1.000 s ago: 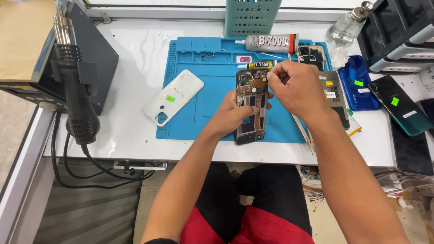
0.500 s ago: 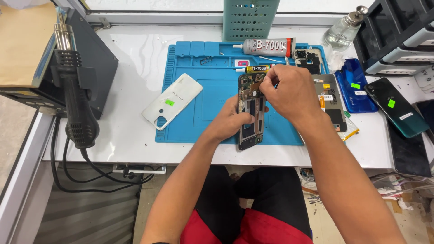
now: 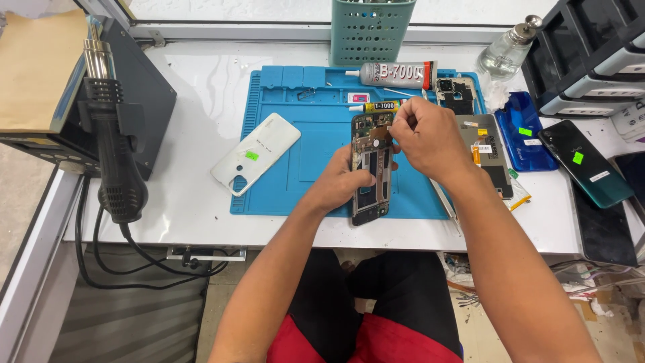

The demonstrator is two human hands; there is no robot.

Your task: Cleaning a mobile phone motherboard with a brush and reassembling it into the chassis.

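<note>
An opened phone frame point(image 3: 371, 176) with bare circuitry lies lengthwise on the blue work mat point(image 3: 295, 141). My left hand point(image 3: 344, 183) grips the frame's left side near the middle. My right hand point(image 3: 423, 138) is pinched over the frame's upper right corner; whatever small thing sits between its fingertips is hidden. A white phone back cover point(image 3: 256, 161) with a green sticker lies on the mat's left edge, apart from both hands.
Two glue tubes point(image 3: 393, 72) lie at the mat's top. A teal mesh basket point(image 3: 371, 30) stands behind. Phone parts and phones point(image 3: 516, 131) lie to the right by dark drawers point(image 3: 591, 60). A hot-air gun point(image 3: 115, 158) hangs at the left.
The view shifted slightly. My right hand moved a little along the top of the phone frame; my left hand keeps its hold on the frame.
</note>
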